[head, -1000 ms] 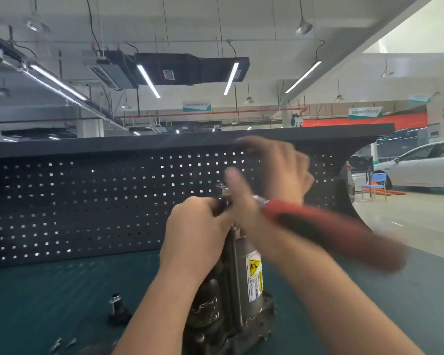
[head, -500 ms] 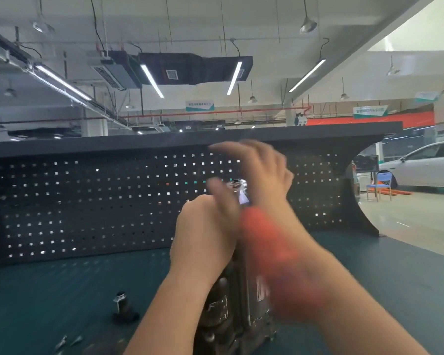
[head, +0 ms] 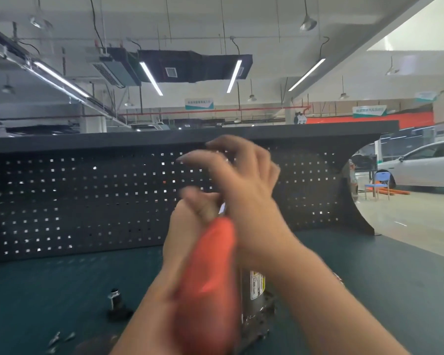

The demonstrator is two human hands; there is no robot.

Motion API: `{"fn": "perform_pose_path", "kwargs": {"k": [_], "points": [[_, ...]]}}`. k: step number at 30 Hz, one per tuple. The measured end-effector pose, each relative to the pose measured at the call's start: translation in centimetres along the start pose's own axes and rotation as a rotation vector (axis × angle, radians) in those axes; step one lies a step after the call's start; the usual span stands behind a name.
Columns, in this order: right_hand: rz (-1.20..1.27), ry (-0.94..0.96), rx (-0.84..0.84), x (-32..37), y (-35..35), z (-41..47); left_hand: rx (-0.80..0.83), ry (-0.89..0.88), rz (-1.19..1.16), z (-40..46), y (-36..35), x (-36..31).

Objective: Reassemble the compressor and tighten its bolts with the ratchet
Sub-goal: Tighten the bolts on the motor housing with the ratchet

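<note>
The compressor [head: 257,288] stands upright on the green bench mat [head: 382,278], mostly hidden by my arms; a strip of grey body with a warning label shows. My left hand [head: 180,234] grips its top. The ratchet [head: 210,278], with a blurred red handle, points from the compressor's top toward me and crosses my left forearm. My right hand [head: 244,185] is above the top, with the thumb hooked round the ratchet's neck and the fingers stretched out to the left. The ratchet's head and the bolts are hidden.
A small black part with a metal cap [head: 116,303] stands on the mat left of the compressor. A few loose small metal pieces [head: 59,339] lie at the near left. A black pegboard [head: 87,201] walls off the bench's back. Cars are parked at the far right.
The ratchet handle has swung from pointing right, round toward me and over my left forearm. My right hand followed it leftward. My left hand stayed on the compressor's top.
</note>
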State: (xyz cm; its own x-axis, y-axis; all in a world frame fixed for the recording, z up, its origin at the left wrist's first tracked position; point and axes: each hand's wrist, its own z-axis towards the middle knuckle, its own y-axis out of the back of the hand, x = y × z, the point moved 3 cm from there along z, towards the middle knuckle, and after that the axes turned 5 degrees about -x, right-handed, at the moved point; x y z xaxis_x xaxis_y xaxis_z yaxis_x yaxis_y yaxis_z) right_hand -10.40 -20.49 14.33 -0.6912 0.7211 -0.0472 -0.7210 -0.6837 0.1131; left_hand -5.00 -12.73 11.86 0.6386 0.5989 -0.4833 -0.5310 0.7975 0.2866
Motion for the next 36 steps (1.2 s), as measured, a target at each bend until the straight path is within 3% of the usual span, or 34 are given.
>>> {"fn": "perform_pose_path", "kwargs": {"k": [4,7,8,10,13,15,18,21,23,25,27,32,36], "points": [[0.182,-0.434,-0.190,-5.7,3.1,0.0,0.045,-0.018,-0.078,0.2,1.2,0.0],[0.395,-0.751,-0.196,-6.9,2.3,-0.9,0.049,-0.027,-0.106,0.1,1.1,-0.1],[0.433,-0.722,-0.238,-6.1,1.8,-0.8,0.040,-0.027,-0.104,0.0,1.0,-0.2],[0.349,-0.488,-0.309,-3.5,1.3,-0.4,0.037,-0.011,-0.121,0.0,0.9,-0.3],[-0.058,0.059,-0.154,0.6,-0.4,-0.2,0.041,0.093,-0.313,0.4,0.9,0.1],[-0.125,0.158,-0.059,0.8,-0.8,-0.6,0.048,0.073,-0.255,0.7,1.1,0.4],[0.064,-0.147,-0.073,-2.3,0.7,-0.4,0.059,0.011,-0.160,0.8,1.7,0.5],[0.230,-0.653,-0.053,-5.9,2.2,-0.4,0.084,-0.016,-0.177,0.7,1.9,0.5],[0.419,-0.982,0.055,-7.2,1.9,-0.7,0.083,-0.058,-0.169,0.6,1.8,0.3],[0.698,-1.180,0.046,-7.4,1.3,-0.9,0.066,-0.100,-0.152,0.4,1.9,-0.3],[0.938,-1.247,-0.043,-7.4,0.7,-1.0,0.092,-0.123,-0.172,0.5,1.5,0.1],[1.365,-1.291,-0.355,-8.1,-0.6,-2.0,0.454,-0.114,-0.198,0.0,2.4,0.5],[1.461,-1.285,-0.432,-9.0,-0.7,-2.3,0.585,-0.075,-0.069,0.9,0.6,0.5]]}}
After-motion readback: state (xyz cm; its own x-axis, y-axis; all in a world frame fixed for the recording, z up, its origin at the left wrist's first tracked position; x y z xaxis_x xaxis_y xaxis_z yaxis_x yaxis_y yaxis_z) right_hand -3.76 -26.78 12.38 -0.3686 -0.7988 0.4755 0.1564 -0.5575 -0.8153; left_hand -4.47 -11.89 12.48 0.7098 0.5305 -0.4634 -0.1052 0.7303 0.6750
